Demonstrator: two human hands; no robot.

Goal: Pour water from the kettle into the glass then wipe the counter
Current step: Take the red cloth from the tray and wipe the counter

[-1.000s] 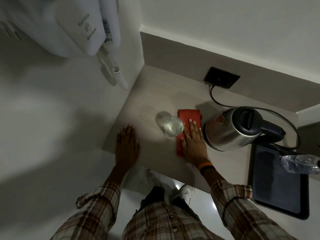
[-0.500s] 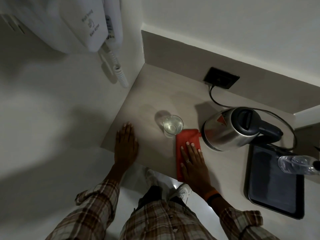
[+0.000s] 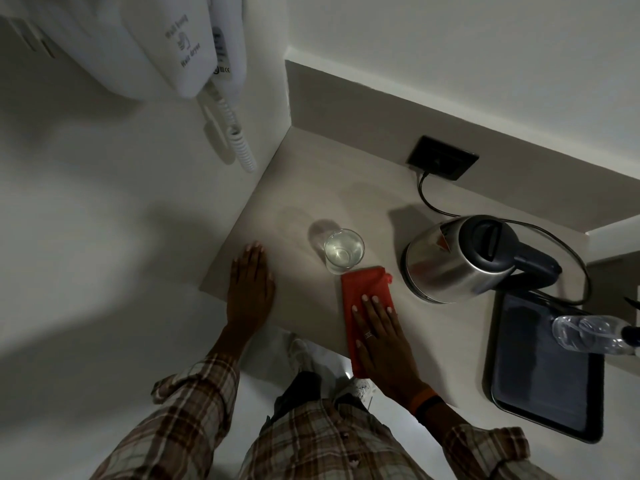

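A clear glass (image 3: 343, 250) with water in it stands on the beige counter (image 3: 311, 188). To its right sits the steel kettle (image 3: 457, 259) with a black lid and handle, upright, spout toward the glass. A red cloth (image 3: 363, 285) lies flat just in front of the glass, reaching to the counter's front edge. My right hand (image 3: 381, 337) presses flat on the cloth's near half, fingers spread. My left hand (image 3: 250, 282) rests flat and empty on the counter's left front corner.
A black cord (image 3: 433, 202) runs from the kettle to a dark wall socket (image 3: 442, 157). A dark tray (image 3: 543, 368) lies right of the kettle, with a plastic bottle (image 3: 588, 332) across its far corner. A white wall hair dryer (image 3: 180, 39) hangs at upper left.
My right hand has slid the red cloth toward me, from beside the glass and kettle to the counter's front edge. My left hand has stayed put.
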